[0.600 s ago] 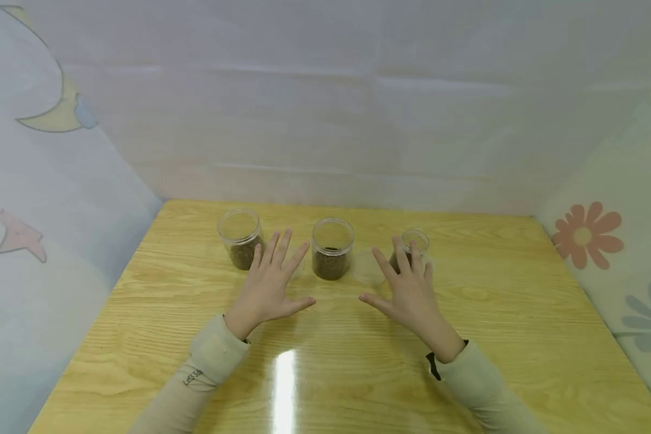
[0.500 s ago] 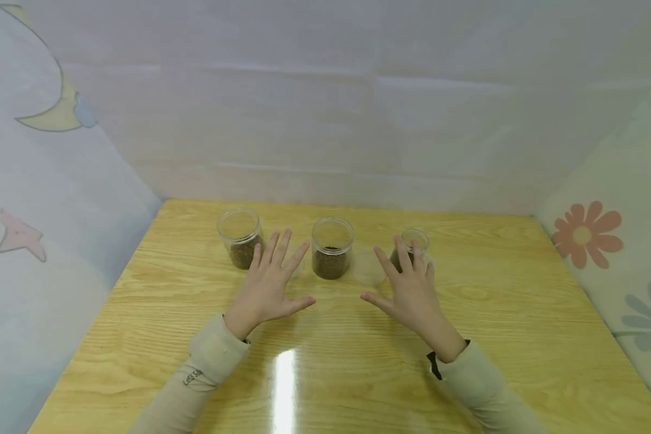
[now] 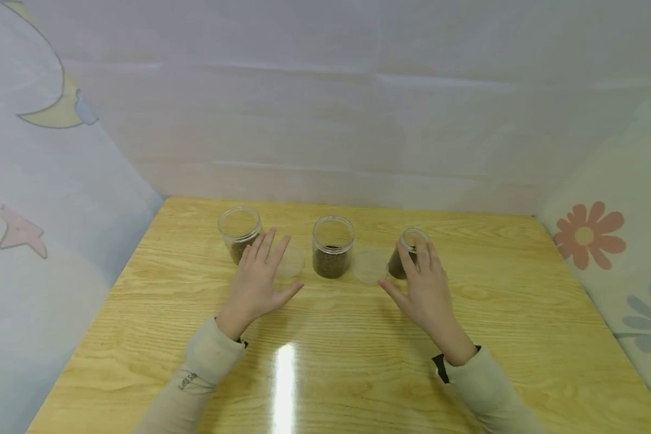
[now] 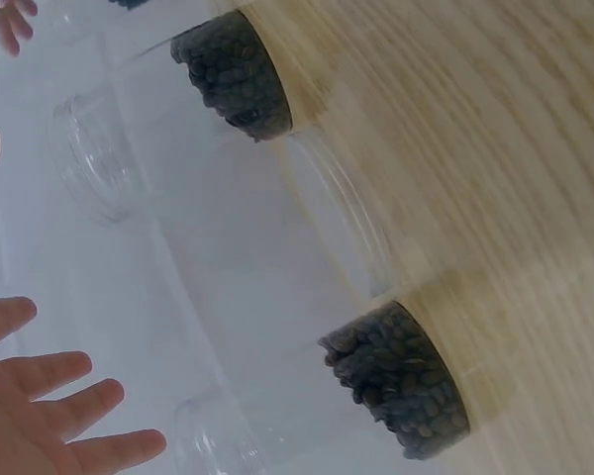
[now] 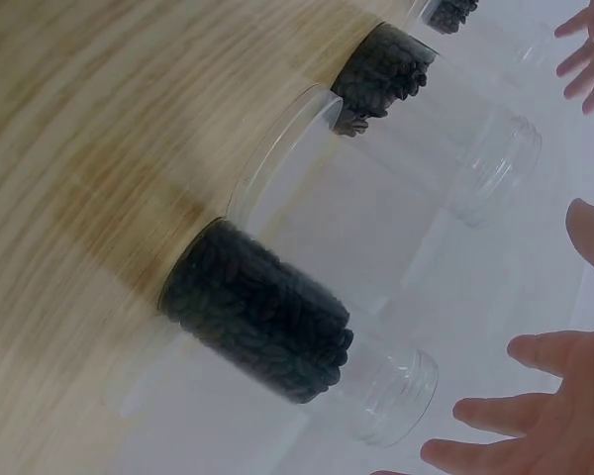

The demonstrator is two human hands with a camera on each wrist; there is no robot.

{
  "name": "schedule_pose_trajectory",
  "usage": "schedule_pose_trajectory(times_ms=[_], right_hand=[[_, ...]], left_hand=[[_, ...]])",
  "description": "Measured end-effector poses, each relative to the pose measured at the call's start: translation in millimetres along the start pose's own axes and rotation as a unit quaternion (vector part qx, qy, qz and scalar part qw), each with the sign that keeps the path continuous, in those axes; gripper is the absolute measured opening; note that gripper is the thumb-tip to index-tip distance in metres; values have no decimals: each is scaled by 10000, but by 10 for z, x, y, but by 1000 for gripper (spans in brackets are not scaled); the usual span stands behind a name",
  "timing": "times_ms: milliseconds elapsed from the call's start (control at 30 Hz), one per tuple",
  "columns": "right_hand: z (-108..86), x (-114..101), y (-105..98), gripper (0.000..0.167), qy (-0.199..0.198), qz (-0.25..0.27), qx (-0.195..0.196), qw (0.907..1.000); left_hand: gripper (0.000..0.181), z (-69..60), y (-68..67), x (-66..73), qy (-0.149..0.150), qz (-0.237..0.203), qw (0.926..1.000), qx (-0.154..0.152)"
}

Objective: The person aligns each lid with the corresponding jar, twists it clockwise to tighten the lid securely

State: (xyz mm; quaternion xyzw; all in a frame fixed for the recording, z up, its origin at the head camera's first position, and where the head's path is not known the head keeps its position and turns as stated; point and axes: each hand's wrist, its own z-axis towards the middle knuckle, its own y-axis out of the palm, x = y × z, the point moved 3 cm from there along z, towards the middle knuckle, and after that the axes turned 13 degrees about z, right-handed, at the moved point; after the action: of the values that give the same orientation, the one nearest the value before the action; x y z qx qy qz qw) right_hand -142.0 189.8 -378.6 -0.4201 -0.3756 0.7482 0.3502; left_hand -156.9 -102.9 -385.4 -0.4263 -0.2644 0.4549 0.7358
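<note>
Wood-grained desk point(image 3: 358, 374) bears three lidless jars point(image 3: 332, 256); left hand point(image 3: 253, 286) and right hand point(image 3: 427, 292), each grip spread and empty, seem at the reaching step, grasping requiring curling.

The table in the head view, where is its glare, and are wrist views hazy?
Head view: a white glare streak on the table, left of centre, reaching the bottom edge; left wrist: hazy, the clear middle jar fading into the backdrop; right wrist: also pale, though dark filling in the right jar stands out.
</note>
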Motion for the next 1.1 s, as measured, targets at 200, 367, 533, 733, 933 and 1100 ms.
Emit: schedule_pose_trajectory(times_ms=[200,367,533,733,933,1100], right_hand=[[-27,57,-26,72,-181,500,616,9967],[-68,63,-55,53,-464,881,1295,9866],[-108,48,-69,36,-463,959,1602,9813],[-125,49,-57,22,-570,913,1610,9811],[-141,81,-32,21,-634,848,1517,9827],[-149,94,-11,23,-649,827,1458,9837]], left_hand=[[66,-53,-52,-132,-351,-323,9915,1209],[49,-105,-95,-251,-838,-543,9805,1694],[30,-159,-95,-360,-1263,-816,9710,1860],[18,-219,-101,-455,-1660,-1160,9578,2038],[20,-262,-88,-530,-2030,-1497,9449,2085],[21,-307,-54,-590,-2449,-1825,9339,1859]])
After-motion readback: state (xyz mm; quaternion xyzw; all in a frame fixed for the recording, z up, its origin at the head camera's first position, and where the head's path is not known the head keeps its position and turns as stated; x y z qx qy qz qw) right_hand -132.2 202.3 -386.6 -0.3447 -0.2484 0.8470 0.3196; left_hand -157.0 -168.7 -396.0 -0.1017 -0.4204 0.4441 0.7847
